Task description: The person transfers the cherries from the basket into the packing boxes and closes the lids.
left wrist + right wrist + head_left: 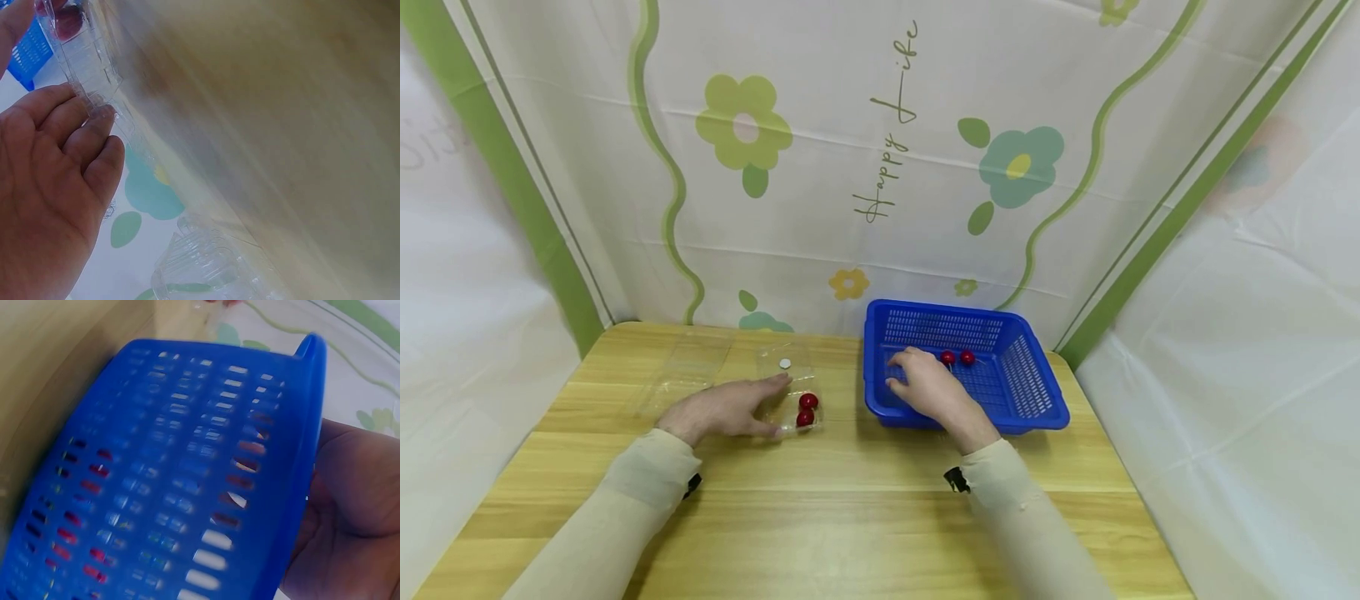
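- Cream sleeves (602,508) come nearest, stretched over the wood-grain tabletop (820,525).
- Left hand (722,408): its grip is apart, thumb and fingers spread about the clamshell box and touching it, with no squeeze to be seen.
- Right hand (928,387): it reaches over the basket's near rim, forefinger and thumb apart, nothing visible between them (what may lie under the palm, I cannot tell).
- Clear plastic clamshell box (801,354): on the tabletop, lid folded back. Thin-walled, so probably light, springy and quick to slide or crease; best steadied low by its edges.
- Two cherries in the box (808,401): glossy red, side by side. They look smooth and likely slippery; a gentle hold round the sides should suit, since a hard pinch could shoot one loose.
- Blue slotted basket (1028,379): stiffer-looking plastic, its rim the natural handhold. Two more cherries (967,357) lie inside, beyond the right hand; any thin stem could serve for lifting.
- Second clear clamshell (688,367): further left, near the floral backdrop (827,192).
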Available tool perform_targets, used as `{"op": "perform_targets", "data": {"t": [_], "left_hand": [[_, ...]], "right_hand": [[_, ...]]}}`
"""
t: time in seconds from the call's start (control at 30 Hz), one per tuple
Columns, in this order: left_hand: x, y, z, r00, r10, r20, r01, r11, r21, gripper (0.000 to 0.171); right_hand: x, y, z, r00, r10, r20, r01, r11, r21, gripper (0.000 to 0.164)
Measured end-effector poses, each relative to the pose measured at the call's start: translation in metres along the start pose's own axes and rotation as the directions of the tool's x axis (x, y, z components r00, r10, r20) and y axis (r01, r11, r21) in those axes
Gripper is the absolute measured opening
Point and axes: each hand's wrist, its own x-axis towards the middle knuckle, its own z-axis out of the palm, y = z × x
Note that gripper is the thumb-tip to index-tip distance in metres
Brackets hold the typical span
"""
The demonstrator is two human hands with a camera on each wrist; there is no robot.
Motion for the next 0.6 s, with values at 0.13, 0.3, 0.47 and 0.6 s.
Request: {"op": "perform_targets", "data": {"t": [0.13,0.3,0.47,0.6], "left_hand": [[0.0,0.001,0.0,1.0,0.001,0.001,-0.001,1.0,0.01,0.1],[0.0,0.003,0.0,1.0,0.01,0.0,-0.01,1.0,0.01,0.099],[0.0,0.002,0.0,1.0,0.003,0.002,-0.003,1.0,0.017,0.099],[0.0,0.001,0.0,1.0,0.0,0.002,0.0,1.0,0.019,0.1]], "right_hand": [[0.0,0.01,-0.001,0.998,0.007,0.06,-0.007,1.0,-0.007,0.031],[0.0,0.02,-0.004,0.99,0.006,0.139,-0.004,1.0,-0.015,0.029],[-0.001,0.028,-0.005,0.977,0.024,0.21,-0.022,1.0,-0.012,0.024],[0.0,0.033,-0.005,0.967,0.032,0.254,-0.029,0.999,-0.018,0.018]]}}
